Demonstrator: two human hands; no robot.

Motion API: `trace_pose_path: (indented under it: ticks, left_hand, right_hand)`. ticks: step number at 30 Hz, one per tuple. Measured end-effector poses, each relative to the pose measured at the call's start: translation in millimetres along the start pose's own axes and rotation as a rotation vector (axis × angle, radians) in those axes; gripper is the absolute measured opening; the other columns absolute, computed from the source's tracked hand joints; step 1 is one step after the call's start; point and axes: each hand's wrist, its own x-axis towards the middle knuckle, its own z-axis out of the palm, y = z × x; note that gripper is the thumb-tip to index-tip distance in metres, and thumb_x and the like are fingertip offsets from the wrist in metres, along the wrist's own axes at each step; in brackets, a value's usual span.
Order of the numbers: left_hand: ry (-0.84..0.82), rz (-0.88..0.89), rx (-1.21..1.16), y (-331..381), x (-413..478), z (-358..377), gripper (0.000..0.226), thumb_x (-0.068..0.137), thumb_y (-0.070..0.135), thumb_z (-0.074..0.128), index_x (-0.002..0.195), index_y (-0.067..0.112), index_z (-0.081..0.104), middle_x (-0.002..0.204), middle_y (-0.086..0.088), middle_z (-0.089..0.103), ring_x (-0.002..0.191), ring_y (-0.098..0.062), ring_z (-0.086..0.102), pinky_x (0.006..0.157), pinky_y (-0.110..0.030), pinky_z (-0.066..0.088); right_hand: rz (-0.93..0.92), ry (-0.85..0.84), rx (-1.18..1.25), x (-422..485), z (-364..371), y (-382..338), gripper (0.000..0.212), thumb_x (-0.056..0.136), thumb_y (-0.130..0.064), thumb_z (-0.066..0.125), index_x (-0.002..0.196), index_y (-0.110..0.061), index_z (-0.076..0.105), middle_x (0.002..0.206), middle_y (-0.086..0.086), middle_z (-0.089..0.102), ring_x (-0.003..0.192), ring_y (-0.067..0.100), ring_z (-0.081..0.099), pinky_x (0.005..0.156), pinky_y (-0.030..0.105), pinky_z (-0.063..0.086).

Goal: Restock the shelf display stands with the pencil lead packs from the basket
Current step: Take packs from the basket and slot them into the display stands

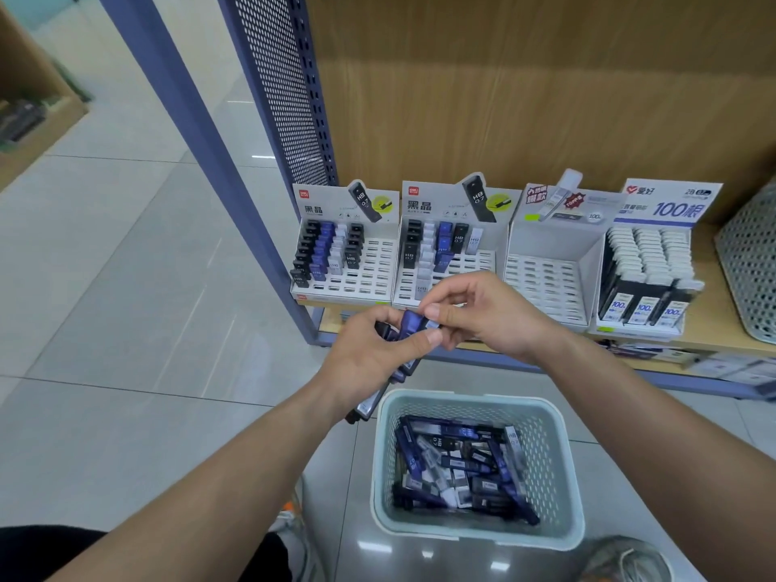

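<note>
The left hand [373, 354] clenches a bundle of pencil lead packs [409, 364] just off the shelf's [705, 321] front edge. The right hand [487, 317] pinches the top of a blue pack [410, 323] in that bundle. Below them the basket [462, 399] holds more loose packs [453, 459]. At the shelf's left end, two display stands [378, 266] show free slots. The third stand [550, 279] is bare and the fourth stand [646, 262] is full.

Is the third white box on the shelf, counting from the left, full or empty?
Empty. The third stand shows only bare white slots; nothing stands in it.
</note>
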Motion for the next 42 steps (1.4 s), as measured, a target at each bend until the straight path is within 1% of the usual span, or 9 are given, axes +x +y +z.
trace_pose_path:
  ticks: [4,10,13,15,20,23,28,34,42]
  left_hand:
    - [0.033,0.053,-0.004,2,0,-3,0.058,0.064,0.058,0.079,0.092,0.008,0.070,0.066,0.011,0.058,0.060,-0.007,0.050,0.057,-0.014,0.041]
    - [0.051,0.095,0.025,-2,2,-5,0.040,0.085,0.037,0.079,0.086,0.000,0.065,0.065,0.007,0.049,0.060,-0.009,0.042,0.055,-0.016,0.034]
    - [0.070,0.073,0.032,-6,1,-7,0.038,0.084,0.037,0.080,0.085,0.002,0.066,0.066,0.004,0.048,0.059,-0.010,0.041,0.054,-0.015,0.033]
    - [0.087,0.062,0.044,-8,-1,-11,0.039,0.084,0.038,0.081,0.082,0.003,0.065,0.064,0.006,0.046,0.057,-0.008,0.040,0.053,-0.012,0.033]
    - [0.145,0.004,0.086,-20,-9,-34,0.037,0.080,0.043,0.082,0.078,0.010,0.066,0.064,0.008,0.050,0.060,-0.011,0.044,0.060,-0.021,0.037]
    - [0.191,-0.022,0.092,-29,-15,-52,0.032,0.080,0.038,0.083,0.070,0.016,0.063,0.060,0.009,0.048,0.058,-0.011,0.042,0.055,-0.016,0.035]
    - [0.261,-0.023,0.069,-37,-22,-79,0.032,0.081,0.031,0.084,0.067,0.015,0.059,0.055,0.011,0.045,0.053,-0.008,0.039,0.050,-0.013,0.034]
    - [0.292,-0.010,0.042,-39,-26,-96,0.037,0.080,0.034,0.084,0.075,0.004,0.061,0.056,0.013,0.043,0.053,-0.007,0.038,0.051,-0.011,0.033]
    - [0.312,-0.022,0.056,-42,-29,-102,0.036,0.078,0.040,0.084,0.075,0.012,0.063,0.058,0.012,0.046,0.055,-0.009,0.041,0.053,-0.013,0.035]
  right_hand:
    - [0.026,-0.006,-0.016,-3,-9,-2,0.008,0.095,-0.007,0.064,0.090,-0.010,0.069,0.077,0.005,0.067,0.064,0.019,0.067,0.067,0.031,0.058]
    - [0.032,0.042,0.010,-10,-28,-5,0.012,0.081,-0.020,0.077,0.082,-0.011,0.070,0.080,0.008,0.066,0.071,0.023,0.070,0.072,0.032,0.061]
    - [-0.003,0.101,-0.037,-12,-38,-6,0.006,0.082,-0.008,0.079,0.083,-0.011,0.073,0.088,0.013,0.070,0.080,0.022,0.072,0.076,0.028,0.059]
    - [-0.024,0.173,-0.110,-8,-41,-7,0.021,0.081,0.004,0.078,0.087,-0.016,0.075,0.095,0.009,0.074,0.083,0.017,0.072,0.078,0.024,0.056]
    - [-0.002,0.340,-0.216,27,-25,-12,0.032,0.075,0.001,0.083,0.092,-0.024,0.074,0.088,0.001,0.075,0.073,0.013,0.071,0.076,0.034,0.059]
    - [-0.054,0.407,-0.320,64,-5,-8,0.029,0.076,-0.005,0.085,0.084,-0.030,0.073,0.081,-0.009,0.072,0.065,-0.001,0.064,0.072,0.030,0.058]
    - [-0.147,0.417,-0.557,131,25,9,0.022,0.085,-0.005,0.076,0.095,-0.024,0.074,0.083,-0.015,0.066,0.078,0.000,0.062,0.083,0.022,0.054]
    - [-0.154,0.429,-0.738,176,36,30,0.020,0.087,-0.003,0.071,0.100,-0.019,0.074,0.087,-0.008,0.066,0.072,-0.007,0.055,0.070,0.008,0.043]
    - [-0.125,0.345,-0.845,177,38,42,0.022,0.090,-0.005,0.068,0.106,-0.019,0.075,0.093,-0.004,0.071,0.080,0.007,0.063,0.083,0.021,0.050]
